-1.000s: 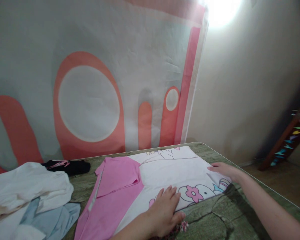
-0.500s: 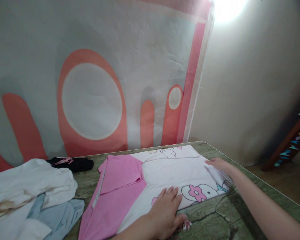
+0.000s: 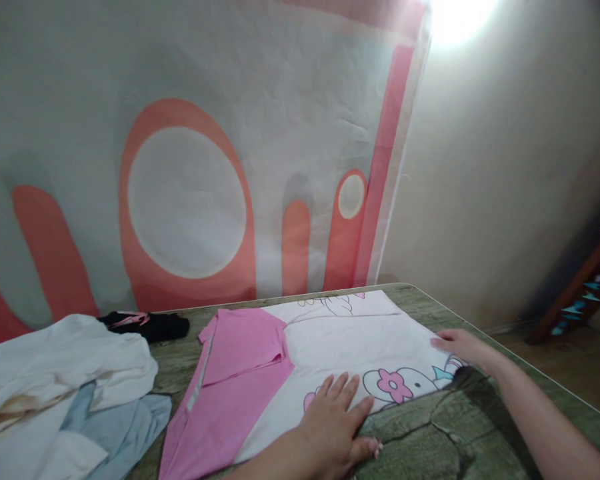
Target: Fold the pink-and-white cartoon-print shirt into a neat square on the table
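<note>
A pink and white cartoon-print shirt (image 3: 330, 340) lies spread flat on a green table (image 3: 430, 433). My left hand (image 3: 337, 417) rests flat on its near edge, fingers stretched out, beside the printed flower. My right hand (image 3: 460, 347) lies flat on the shirt's right edge, fingers extended over the print. Neither hand grips anything.
A pile of white cloth (image 3: 55, 373) and a light blue garment (image 3: 120, 427) lie at the left. A black garment (image 3: 150, 325) sits by the back edge. A red and white banner (image 3: 205, 167) hangs behind. The table's right edge (image 3: 520, 363) drops to the floor.
My right hand has slid along the shirt's right edge toward me. My left hand has shifted slightly, staying flat on the near edge.
</note>
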### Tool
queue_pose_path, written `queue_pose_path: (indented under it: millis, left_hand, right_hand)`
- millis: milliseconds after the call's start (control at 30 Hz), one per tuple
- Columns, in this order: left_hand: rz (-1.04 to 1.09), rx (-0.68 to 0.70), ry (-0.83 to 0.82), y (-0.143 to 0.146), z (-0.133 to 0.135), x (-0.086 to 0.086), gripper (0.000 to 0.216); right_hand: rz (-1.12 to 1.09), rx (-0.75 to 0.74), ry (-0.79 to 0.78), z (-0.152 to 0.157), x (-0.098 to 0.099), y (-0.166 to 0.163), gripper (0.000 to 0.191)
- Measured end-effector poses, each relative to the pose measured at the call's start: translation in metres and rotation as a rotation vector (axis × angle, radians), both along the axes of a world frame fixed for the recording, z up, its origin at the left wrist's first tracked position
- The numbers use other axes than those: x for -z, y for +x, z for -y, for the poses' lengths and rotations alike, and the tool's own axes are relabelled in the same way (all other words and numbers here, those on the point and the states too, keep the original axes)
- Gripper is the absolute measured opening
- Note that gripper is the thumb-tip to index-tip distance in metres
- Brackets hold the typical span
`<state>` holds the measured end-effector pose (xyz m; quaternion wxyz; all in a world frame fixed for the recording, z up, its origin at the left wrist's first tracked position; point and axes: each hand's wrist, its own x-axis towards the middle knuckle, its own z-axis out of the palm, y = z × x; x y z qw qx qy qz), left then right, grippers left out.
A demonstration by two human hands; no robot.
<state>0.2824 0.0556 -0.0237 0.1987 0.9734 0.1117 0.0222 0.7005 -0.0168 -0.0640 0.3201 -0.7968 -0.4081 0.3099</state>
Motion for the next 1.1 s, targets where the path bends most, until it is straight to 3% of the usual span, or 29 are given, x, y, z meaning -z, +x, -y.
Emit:
queue_pose_path:
  millis: [300, 500, 667, 800, 933, 1100]
  left_hand:
    - [-0.045, 0.056, 0.010, -0.007, 0.003, -0.011, 0.064]
    - [-0.123, 0.088, -0.073, -0.037, 0.002, -0.031, 0.064]
    - [-0.156, -0.125, -0.062, -0.079, -0.016, -0.044, 0.061]
    - [-0.175, -0.329, 0.070, -0.108, -0.041, -0.033, 0.060]
    - [-0.173, -0.453, 0.189, -0.124, -0.057, -0.019, 0.063]
    - [-0.191, -0.489, 0.224, -0.130, -0.060, -0.005, 0.065]
  right_hand:
    - [0.186, 0.041, -0.043, 0.013, 0.012, 0.018, 0.037]
    - [0.317, 0.114, -0.040, 0.023, 0.030, 0.041, 0.031]
    - [0.594, 0.197, -0.092, 0.017, 0.029, 0.039, 0.034]
    - [0.773, 0.135, -0.006, -0.010, 0.018, 0.004, 0.054]
    - [0.846, -0.082, 0.141, -0.053, 0.015, -0.060, 0.066]
    - [0.840, -0.236, 0.045, -0.102, 0.019, -0.126, 0.071]
